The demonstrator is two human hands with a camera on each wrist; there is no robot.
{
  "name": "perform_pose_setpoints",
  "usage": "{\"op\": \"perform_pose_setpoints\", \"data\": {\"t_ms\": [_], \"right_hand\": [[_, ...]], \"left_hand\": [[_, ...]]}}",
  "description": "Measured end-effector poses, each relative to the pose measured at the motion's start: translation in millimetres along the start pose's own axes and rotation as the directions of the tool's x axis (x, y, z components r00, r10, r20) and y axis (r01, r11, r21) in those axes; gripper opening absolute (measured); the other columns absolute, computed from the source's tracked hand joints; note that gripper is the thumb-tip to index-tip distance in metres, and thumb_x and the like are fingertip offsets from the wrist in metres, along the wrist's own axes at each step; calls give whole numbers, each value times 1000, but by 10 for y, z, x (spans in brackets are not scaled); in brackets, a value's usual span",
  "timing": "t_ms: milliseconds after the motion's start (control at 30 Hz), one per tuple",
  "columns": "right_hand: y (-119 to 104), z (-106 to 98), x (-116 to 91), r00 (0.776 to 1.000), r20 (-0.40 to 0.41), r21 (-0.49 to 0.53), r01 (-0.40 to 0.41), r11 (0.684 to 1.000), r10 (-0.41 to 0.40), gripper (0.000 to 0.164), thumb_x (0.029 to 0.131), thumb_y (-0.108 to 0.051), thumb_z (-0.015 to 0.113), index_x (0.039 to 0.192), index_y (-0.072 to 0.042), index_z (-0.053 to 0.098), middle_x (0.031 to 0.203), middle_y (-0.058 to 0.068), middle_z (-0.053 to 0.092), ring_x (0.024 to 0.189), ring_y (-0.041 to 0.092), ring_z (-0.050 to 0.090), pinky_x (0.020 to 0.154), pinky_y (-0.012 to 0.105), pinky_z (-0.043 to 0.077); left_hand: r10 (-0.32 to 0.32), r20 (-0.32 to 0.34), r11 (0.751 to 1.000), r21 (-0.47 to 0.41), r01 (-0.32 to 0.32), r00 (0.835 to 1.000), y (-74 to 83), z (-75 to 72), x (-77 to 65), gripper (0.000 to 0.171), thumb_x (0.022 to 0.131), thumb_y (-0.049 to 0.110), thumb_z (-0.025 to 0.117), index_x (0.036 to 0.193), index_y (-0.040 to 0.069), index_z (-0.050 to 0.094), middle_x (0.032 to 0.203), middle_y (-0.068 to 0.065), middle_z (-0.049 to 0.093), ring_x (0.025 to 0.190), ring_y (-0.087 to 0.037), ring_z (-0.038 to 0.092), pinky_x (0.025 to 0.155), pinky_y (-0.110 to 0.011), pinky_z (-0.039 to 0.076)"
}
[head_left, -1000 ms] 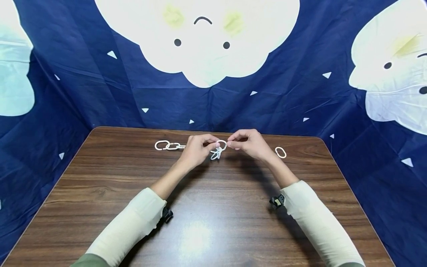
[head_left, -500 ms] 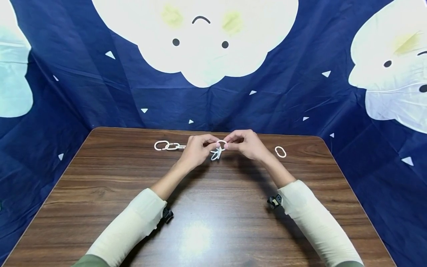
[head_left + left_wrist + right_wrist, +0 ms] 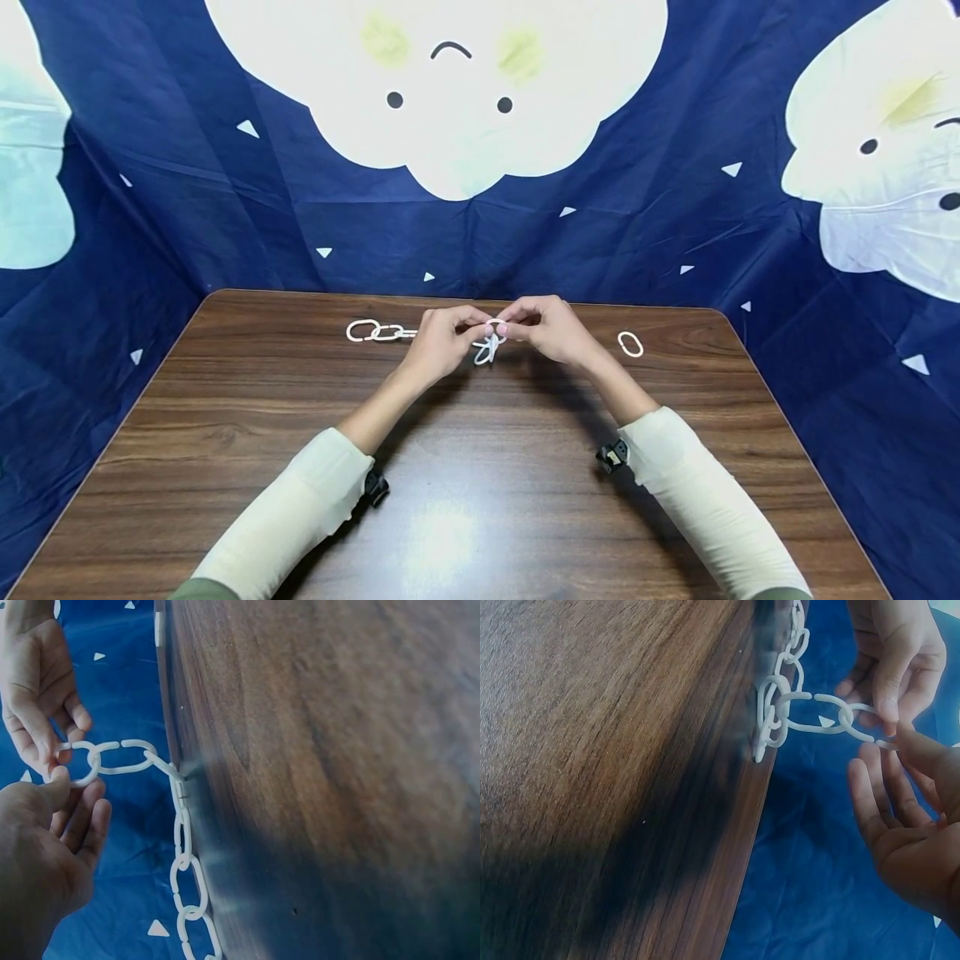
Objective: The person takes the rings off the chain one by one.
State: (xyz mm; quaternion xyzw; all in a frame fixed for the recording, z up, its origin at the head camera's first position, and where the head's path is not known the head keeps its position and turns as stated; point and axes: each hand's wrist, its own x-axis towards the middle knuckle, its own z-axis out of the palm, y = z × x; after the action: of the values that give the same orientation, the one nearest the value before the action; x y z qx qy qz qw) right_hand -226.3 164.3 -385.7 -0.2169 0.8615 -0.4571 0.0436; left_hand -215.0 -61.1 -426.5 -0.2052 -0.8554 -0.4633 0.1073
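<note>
A white chain of open oval links (image 3: 373, 335) runs along the table's far side, partly hidden behind my left hand (image 3: 438, 346). Thumb and fingertips of that hand pinch the chain's end link (image 3: 84, 784), which is raised above the table. From the other side my right hand (image 3: 551, 329) pinches the same link, the two sets of fingertips almost meeting. Right by the fingertips, a small gap shows in the link's side. The neighbouring link (image 3: 821, 729) hangs from it, down to the pile at the table's edge.
One loose white link (image 3: 640, 344) lies on the wooden table (image 3: 480, 433) to the right of my right hand. Beyond the far edge rises a blue cloth (image 3: 465, 250) with white clouds. A small black device (image 3: 612, 456) sits by each sleeve.
The right hand has shifted left along the end link, its fingertips now close to the left ones. The left hand stays in place, still pinching the link.
</note>
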Motion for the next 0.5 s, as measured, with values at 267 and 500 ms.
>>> {"op": "perform_pose_setpoints", "data": {"t_ms": [267,500], "right_hand": [[10,20,6,1000,-19,-23,17,1000,-17,17,102,-12,84,114,1,84,99,9,85,81,10,72,74,22,58],[37,16,-8,999,-50,-26,7,1000,-8,12,103,-11,83,112,-4,85,98,10,85,81,19,74,71,21,57]], "left_hand": [[-1,-6,1000,-20,1,1000,-27,-1,-21,16,103,14,84,116,6,87,108,-5,89,103,-23,83,95,-47,64],[-25,-4,999,-26,25,1000,-60,-17,-30,16,104,16,83,117,9,87,109,-5,89,100,-21,82,94,-47,64]]}}
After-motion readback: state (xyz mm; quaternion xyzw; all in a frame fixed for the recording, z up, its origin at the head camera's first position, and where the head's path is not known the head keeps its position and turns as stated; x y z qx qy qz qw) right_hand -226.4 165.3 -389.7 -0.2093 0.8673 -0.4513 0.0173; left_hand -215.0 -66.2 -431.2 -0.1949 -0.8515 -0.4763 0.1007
